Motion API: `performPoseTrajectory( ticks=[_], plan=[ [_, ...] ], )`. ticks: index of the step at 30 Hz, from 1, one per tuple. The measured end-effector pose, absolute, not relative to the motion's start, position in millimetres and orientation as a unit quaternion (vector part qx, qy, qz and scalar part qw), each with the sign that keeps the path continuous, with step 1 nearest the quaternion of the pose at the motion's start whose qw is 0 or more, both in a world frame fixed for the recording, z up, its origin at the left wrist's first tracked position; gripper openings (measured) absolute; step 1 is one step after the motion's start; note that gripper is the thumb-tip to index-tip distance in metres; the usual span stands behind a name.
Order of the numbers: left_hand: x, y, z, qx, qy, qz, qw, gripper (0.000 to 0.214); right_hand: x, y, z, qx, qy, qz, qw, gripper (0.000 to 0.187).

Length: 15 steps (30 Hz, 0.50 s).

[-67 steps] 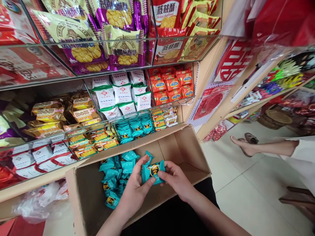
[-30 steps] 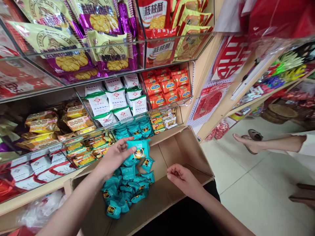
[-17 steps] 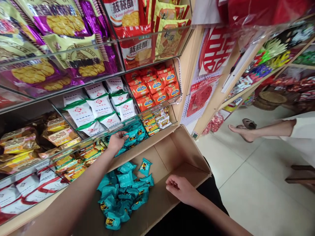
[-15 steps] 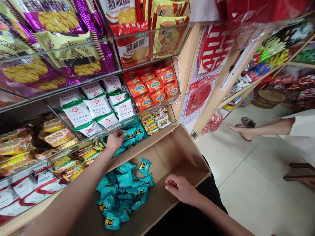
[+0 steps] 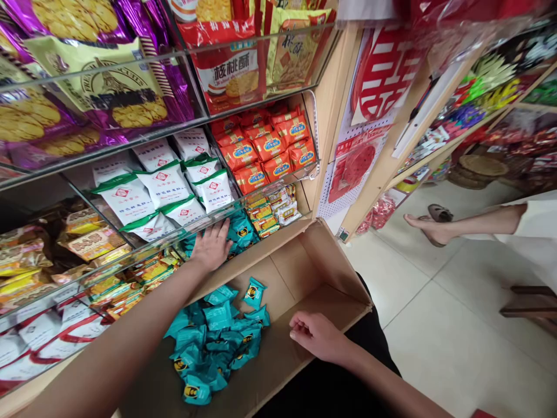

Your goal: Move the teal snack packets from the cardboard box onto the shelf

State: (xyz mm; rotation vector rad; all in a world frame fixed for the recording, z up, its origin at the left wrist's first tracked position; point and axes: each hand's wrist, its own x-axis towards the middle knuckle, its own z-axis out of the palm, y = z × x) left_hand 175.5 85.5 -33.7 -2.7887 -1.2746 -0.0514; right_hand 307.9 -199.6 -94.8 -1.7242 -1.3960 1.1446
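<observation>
My left hand (image 5: 212, 245) reaches into a clear shelf bin and lies flat, fingers stretched, on the teal snack packets (image 5: 241, 229) stacked there. Nothing is gripped in it. My right hand (image 5: 317, 335) hovers over the open cardboard box (image 5: 331, 270) with its fingers loosely curled and nothing visible in them. Several more teal packets (image 5: 216, 341) lie heaped in the left part of the box.
Clear-fronted shelf bins hold white-and-green packets (image 5: 159, 188), orange packets (image 5: 265, 148), yellow packs (image 5: 91, 241) and large biscuit bags (image 5: 113, 98) above. Another person's bare leg and foot (image 5: 439, 227) stretch over the tiled floor at the right. Further shelves stand behind.
My left hand carried a teal packet from the box up into the shelf bin and now rests flat on the packets there. My right hand let go and dropped over the box.
</observation>
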Motion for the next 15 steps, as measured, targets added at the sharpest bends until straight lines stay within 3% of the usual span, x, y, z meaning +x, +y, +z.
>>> performPoseTrajectory(
  ticks=[4, 15],
  plan=[
    [175, 96, -42, -0.912, -0.398, 0.057, 0.086, 0.058, 308, -199, -96, -0.658, -0.529, 0.436, 0.31, 0.011],
    [170, 100, -42, -0.9, -0.424, 0.085, 0.054, 0.061, 305, -199, -103, -0.675, -0.534, 0.425, 0.281, 0.012]
  ],
)
